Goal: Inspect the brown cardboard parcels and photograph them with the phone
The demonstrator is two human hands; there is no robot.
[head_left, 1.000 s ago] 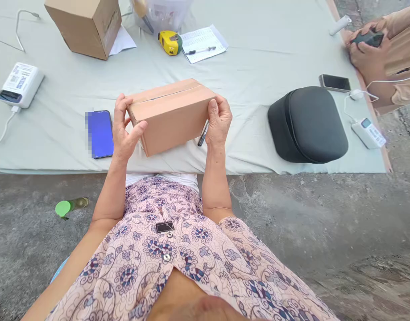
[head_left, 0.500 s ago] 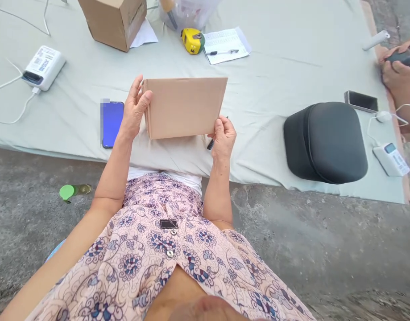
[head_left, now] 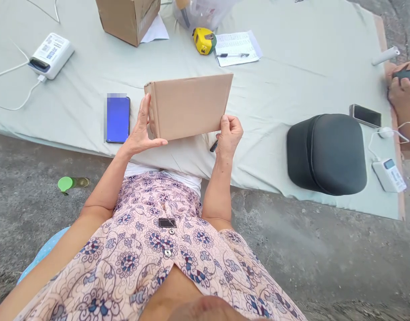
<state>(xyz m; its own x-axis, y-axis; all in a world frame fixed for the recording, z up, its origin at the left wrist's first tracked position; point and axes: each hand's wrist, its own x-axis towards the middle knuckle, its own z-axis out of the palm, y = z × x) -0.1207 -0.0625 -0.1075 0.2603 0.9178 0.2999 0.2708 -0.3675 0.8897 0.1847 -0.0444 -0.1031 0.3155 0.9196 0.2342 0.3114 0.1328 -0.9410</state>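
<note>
A flat brown cardboard box [head_left: 193, 107] is tilted up above the cloth, its broad face toward me. My left hand [head_left: 142, 133] cradles its lower left corner, fingers stretched along the left side and thumb out along the bottom edge. At the lower right corner, my right hand [head_left: 229, 133] pinches the cardboard between thumb and fingers. A black pen [head_left: 213, 146] shows just beside my right hand, partly hidden; whether the hand touches it I cannot tell. Left of my left hand lies a phone with a blue screen [head_left: 118, 119].
Farther back are a larger carton [head_left: 124, 20], a yellow tape measure [head_left: 204, 41] and a paper with a pen [head_left: 238, 47]. A black case [head_left: 327, 154] stands right; white power banks [head_left: 51, 55] and cables lie at both sides. Another person's hand [head_left: 403, 84] is at the right edge.
My left hand has slid down the box's left side, its thumb moving from the front face to the bottom edge. The box has turned slightly, right end higher. The view has shifted a little.
</note>
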